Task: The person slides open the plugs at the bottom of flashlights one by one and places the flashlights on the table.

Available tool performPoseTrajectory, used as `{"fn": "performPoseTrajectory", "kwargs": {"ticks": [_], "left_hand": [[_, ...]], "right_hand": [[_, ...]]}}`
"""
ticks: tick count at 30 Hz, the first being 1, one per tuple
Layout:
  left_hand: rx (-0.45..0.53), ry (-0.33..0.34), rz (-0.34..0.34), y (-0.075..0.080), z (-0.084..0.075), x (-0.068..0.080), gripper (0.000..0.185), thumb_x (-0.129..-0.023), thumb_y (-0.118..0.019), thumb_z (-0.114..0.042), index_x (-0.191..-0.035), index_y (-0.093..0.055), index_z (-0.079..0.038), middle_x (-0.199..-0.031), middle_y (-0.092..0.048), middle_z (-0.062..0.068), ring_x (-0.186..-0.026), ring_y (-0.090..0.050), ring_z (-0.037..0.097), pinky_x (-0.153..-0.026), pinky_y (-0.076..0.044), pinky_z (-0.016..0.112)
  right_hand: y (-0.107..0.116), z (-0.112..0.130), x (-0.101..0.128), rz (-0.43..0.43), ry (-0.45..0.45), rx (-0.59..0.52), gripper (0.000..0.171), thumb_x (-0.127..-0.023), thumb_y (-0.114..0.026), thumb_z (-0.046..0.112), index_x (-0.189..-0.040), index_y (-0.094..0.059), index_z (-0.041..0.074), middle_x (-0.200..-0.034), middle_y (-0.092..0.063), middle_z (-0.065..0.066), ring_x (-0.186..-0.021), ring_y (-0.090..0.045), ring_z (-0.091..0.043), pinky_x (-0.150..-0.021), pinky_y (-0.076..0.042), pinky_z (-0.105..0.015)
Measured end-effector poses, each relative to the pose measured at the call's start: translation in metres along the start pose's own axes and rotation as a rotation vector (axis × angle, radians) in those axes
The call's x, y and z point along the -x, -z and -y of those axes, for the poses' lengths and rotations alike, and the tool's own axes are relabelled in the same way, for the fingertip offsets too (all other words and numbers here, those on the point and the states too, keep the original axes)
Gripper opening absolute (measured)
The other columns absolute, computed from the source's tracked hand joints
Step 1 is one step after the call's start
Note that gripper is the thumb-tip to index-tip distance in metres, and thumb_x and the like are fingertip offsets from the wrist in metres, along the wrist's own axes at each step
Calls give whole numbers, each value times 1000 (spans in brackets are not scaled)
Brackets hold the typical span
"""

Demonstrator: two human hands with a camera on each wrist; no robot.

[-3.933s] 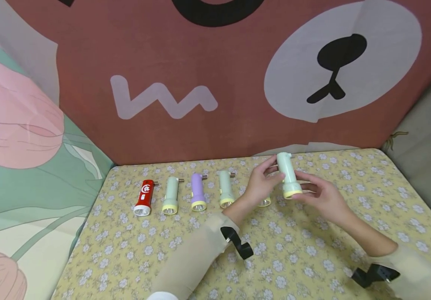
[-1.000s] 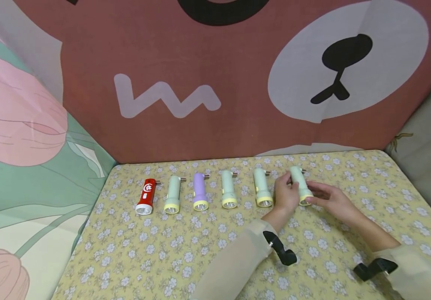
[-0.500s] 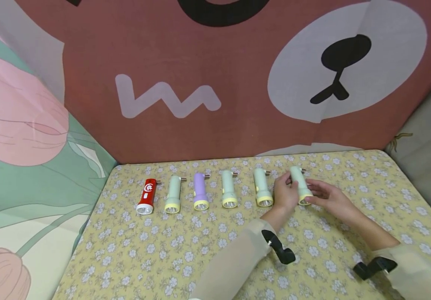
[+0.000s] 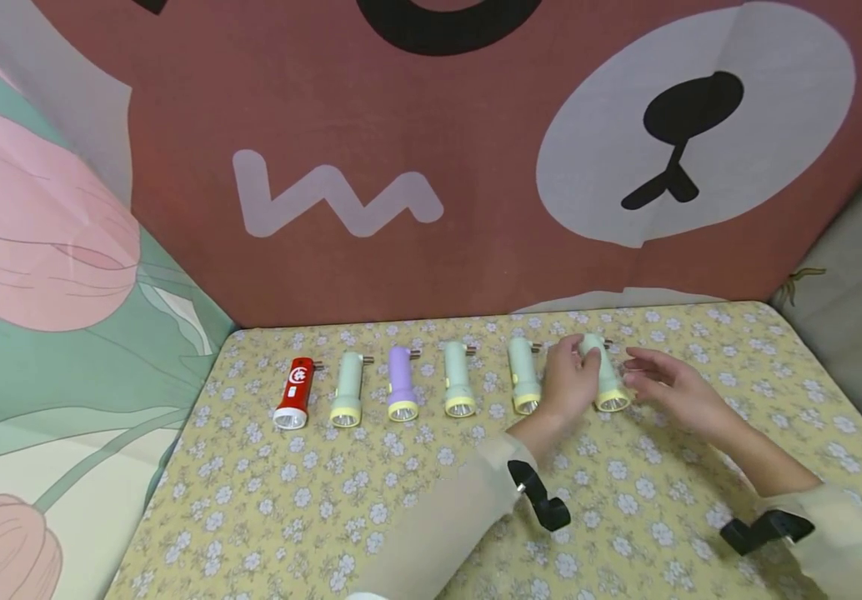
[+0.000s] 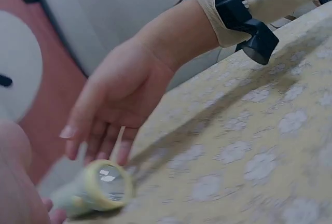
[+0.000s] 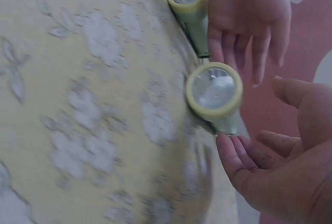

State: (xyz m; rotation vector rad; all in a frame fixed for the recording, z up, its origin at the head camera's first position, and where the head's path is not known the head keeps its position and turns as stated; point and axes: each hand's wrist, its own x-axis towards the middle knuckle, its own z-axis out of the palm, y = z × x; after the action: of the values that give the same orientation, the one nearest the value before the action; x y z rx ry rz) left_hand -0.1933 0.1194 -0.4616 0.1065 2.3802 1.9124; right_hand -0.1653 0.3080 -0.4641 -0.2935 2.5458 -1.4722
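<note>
Six small flashlights lie in a row on the flowered yellow tablecloth point(image 4: 371, 500), lenses toward me. The rightmost mint flashlight point(image 4: 605, 382) point(image 5: 98, 187) point(image 6: 213, 92) lies flat. My left hand point(image 4: 572, 377) point(image 6: 249, 16) rests between it and the neighbouring mint flashlight point(image 4: 523, 377) point(image 6: 189, 1), with its straight fingers touching the rightmost one's side. Just right of that flashlight, my right hand point(image 4: 659, 379) point(image 5: 114, 105) point(image 6: 280, 172) hovers with relaxed fingers and holds nothing.
Further left lie a mint flashlight point(image 4: 457, 390), a purple one point(image 4: 399, 385), another mint one point(image 4: 346, 392) and a red one point(image 4: 292, 395). A brown bear-print cloth wall point(image 4: 438, 167) rises behind the table. A pink and green cloth point(image 4: 41, 275) hangs at the left.
Earlier both hands held the rightmost flashlight up, then laid it in the row. Since half a second ago my right hand has drawn off it to the right and my left hand's fingers have straightened.
</note>
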Motion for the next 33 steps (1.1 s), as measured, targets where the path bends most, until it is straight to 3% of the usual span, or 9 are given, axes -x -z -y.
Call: {"fn": "performPoseTrajectory", "kwargs": {"ticks": [6, 10, 12, 15, 18, 21, 24, 28, 33], "left_hand": [[-138, -124, 243, 43, -35, 2, 48, -109, -47, -36, -151, -46, -12, -148, -44, 9, -131, -50, 22, -99, -49, 27], [-248, -212, 317, 74, -58, 1, 50, -110, -47, -34, -154, -42, -12, -156, -39, 9, -139, -44, 24, -107, -45, 33], [-302, -251, 333, 90, -67, -2, 51, -110, -47, -34, -156, -41, -13, -159, -36, 9, -143, -40, 24, -112, -42, 37], [-384, -301, 346, 116, -75, -7, 52, -110, -48, -33, -157, -38, -13, -161, -34, 9, -147, -35, 23, -117, -36, 40], [-447, -336, 357, 147, -83, -14, 55, -110, -48, -32, -158, -35, -9, -163, -32, 12, -150, -30, 25, -121, -30, 41], [-521, -350, 356, 182, -89, -18, 58, -110, -48, -33, -159, -32, -7, -165, -28, 14, -152, -24, 28, -123, -25, 43], [-601, -342, 330, 217, -93, -21, 61, -109, -48, -36, -160, -30, -8, -166, -24, 16, -154, -19, 30, -124, -21, 47], [-679, -306, 290, 265, -94, -20, 64, -109, -47, -38, -161, -27, -7, -167, -20, 18, -154, -15, 34, -123, -18, 55], [-825, -274, 271, 325, -87, -14, 67, -110, -46, -36, -162, -21, -5, -168, -15, 21, -155, -9, 39, -122, -11, 62]], "right_hand": [[19, 11, -1, -29, 17, 89, 61, -110, -50, 25, -157, -28, -6, -146, -44, -32, -101, -52, 13, -80, -57, -26], [34, 24, -1, -56, 30, 149, 61, -110, -49, 27, -157, -29, -5, -145, -44, -33, -98, -51, 16, -79, -54, -18], [41, 30, -2, -69, 42, 185, 61, -110, -49, 27, -157, -29, -5, -145, -44, -33, -102, -56, 8, -79, -54, -19], [52, 38, -2, -93, 45, 244, 61, -110, -49, 29, -158, -29, -3, -147, -44, -33, -116, -60, -21, -79, -50, -18], [65, 43, -3, -104, 58, 293, 61, -109, -51, 28, -158, -29, -1, -149, -42, -33, -127, -47, -49, -80, -50, -22], [78, 45, -4, -115, 66, 335, 61, -109, -52, 27, -159, -29, 1, -151, -39, -33, -128, -43, -55, -81, -50, -26], [91, 46, -4, -114, 57, 359, 63, -109, -51, 27, -160, -25, 1, -154, -33, -35, -126, -43, -59, -89, -53, -45], [105, 46, -4, -109, 39, 398, 66, -109, -49, 30, -162, -19, 3, -159, -24, -36, -124, -41, -64, -89, -39, -75], [120, 40, -3, -140, 67, 465, 69, -108, -51, 30, -163, -17, 6, -159, -18, -37, -136, -24, -64, -96, -26, -80]]}}
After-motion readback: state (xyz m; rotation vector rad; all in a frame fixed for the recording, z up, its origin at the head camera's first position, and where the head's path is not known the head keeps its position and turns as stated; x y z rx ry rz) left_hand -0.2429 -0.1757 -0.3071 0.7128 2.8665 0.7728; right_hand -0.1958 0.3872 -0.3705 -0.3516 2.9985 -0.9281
